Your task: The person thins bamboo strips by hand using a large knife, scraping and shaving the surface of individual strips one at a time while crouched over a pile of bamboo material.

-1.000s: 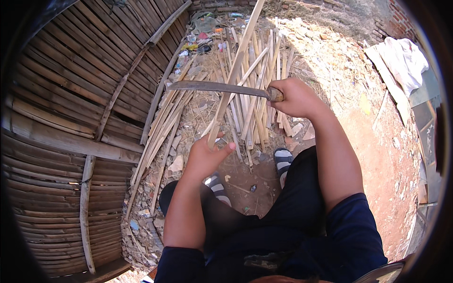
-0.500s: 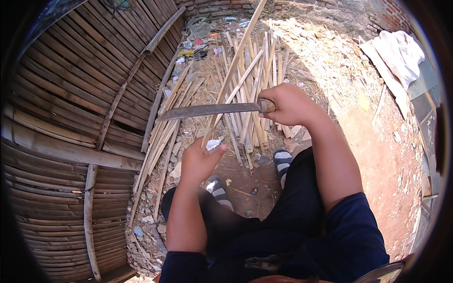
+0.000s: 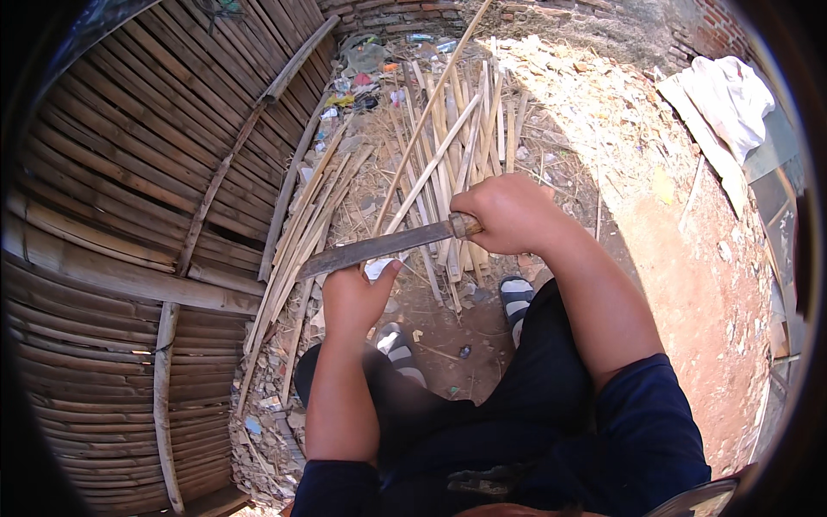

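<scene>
My right hand [image 3: 510, 215] is closed round the wooden handle of a machete [image 3: 379, 247]. Its long dark blade points left and crosses just above my left hand [image 3: 351, 303], the tip dipping slightly. From my left hand, thumb raised, a long thin bamboo strip [image 3: 453, 62] leans away toward the far wall. The blade hides where the strip meets my fingers. Beyond the blade, a pile of pale split bamboo strips [image 3: 469, 155] lies on the ground.
A bamboo slat wall [image 3: 112, 172] stands at left, with more strips [image 3: 301, 215] lying along its foot. Litter [image 3: 362, 77] and a brick wall [image 3: 568, 30] are at the back. A white cloth [image 3: 728, 99] lies at right. My sandalled feet [image 3: 517, 300] are below.
My right hand has brought the machete nearer and a little left, its blade now close over my left hand. The strip has tipped lower, away from me. My left hand has shifted slightly.
</scene>
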Demonstrator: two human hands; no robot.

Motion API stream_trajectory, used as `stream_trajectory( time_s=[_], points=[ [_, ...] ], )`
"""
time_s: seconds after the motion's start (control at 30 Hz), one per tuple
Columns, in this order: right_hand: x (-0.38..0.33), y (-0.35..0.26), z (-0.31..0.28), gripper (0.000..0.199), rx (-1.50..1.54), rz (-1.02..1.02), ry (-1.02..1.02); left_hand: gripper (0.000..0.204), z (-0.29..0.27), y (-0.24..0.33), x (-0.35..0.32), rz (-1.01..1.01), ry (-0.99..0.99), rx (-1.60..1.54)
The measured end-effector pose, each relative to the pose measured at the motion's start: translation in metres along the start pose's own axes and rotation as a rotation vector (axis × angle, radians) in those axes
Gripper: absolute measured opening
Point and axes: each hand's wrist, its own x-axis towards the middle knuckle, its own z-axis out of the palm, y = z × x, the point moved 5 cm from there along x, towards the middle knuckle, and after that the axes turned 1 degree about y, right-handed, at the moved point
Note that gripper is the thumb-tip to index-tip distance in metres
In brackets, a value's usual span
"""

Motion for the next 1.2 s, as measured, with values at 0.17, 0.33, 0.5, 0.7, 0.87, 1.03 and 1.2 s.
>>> stream_trajectory(
  time_s=[0.17,0.33,0.5,0.7,0.87,1.03,1.2],
  points=[
    [0.001,0.071,-0.013,0.034,0.149,0.296,0.223,0.066,-0.003,0.004,-0.002,-0.023,-0.039,-0.046],
    [-0.008,0.077,-0.013,0.032,0.152,0.272,0.319,0.063,0.015,0.003,0.0,-0.057,-0.228,-0.277],
    [0.002,0.013,0.004,0.028,0.051,-0.048,0.054,0.059,0.03,0.0,-0.005,-0.057,-0.35,-0.534],
    [0.007,0.053,0.003,0.026,0.23,0.054,0.19,0.064,0.018,0.003,-0.011,-0.028,-0.468,-0.499],
    [0.003,0.098,0.007,0.03,0.241,0.187,0.368,0.071,0.024,-0.003,-0.004,-0.051,-0.476,-0.418],
    [0.005,0.027,0.007,0.03,0.089,0.053,0.012,0.07,0.03,0.001,-0.005,-0.047,-0.467,-0.477],
    [0.015,0.007,0.014,0.025,0.136,-0.046,0.003,0.071,0.024,0.001,-0.012,-0.02,-0.375,-0.472]
  ],
)
